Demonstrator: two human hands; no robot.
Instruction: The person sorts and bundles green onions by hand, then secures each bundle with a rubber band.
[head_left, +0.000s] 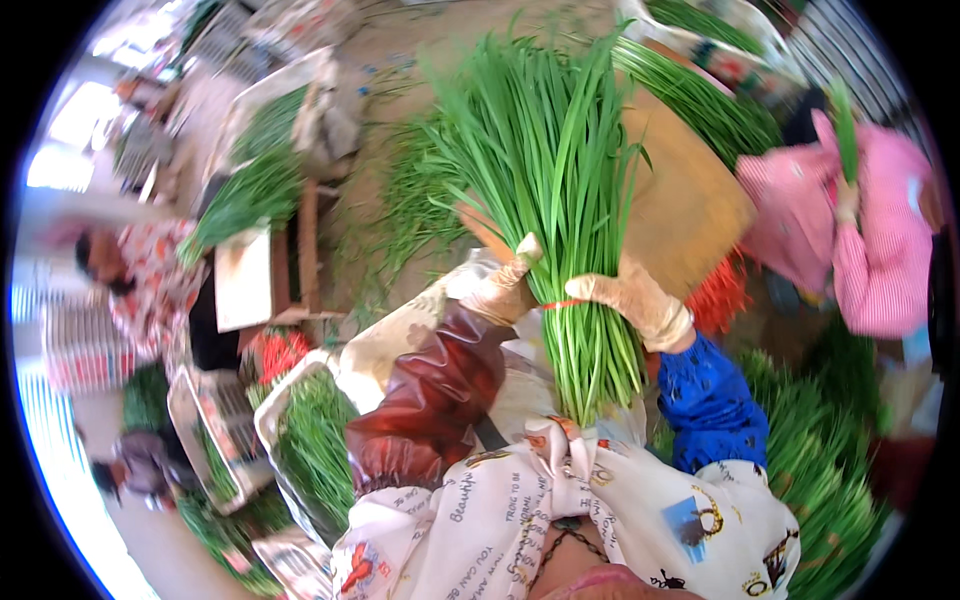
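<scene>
A thick bundle of garlic chives [565, 190] stands between my hands, its leaves spread away from me and its pale stalks pointing toward my body. A thin red tie [562, 303] crosses the stalks. My left hand [500, 288], in a pale glove, grips the bundle's left side with the thumb raised against the leaves. On the right, my gloved right hand [640, 303] closes around the stalks, thumb lying by the tie. Parts of both hands' fingers are hidden behind the bundle. A brown sleeve covers my left forearm and a blue one my right.
Behind the bundle is a brown board [690, 185] with more chives [700, 105] at its far end. Red ties [718, 295] hang at its right. Crates of chives [315, 440] stand left, loose chives [810, 460] lie right. Co-workers sit at left [150, 265] and right [880, 235].
</scene>
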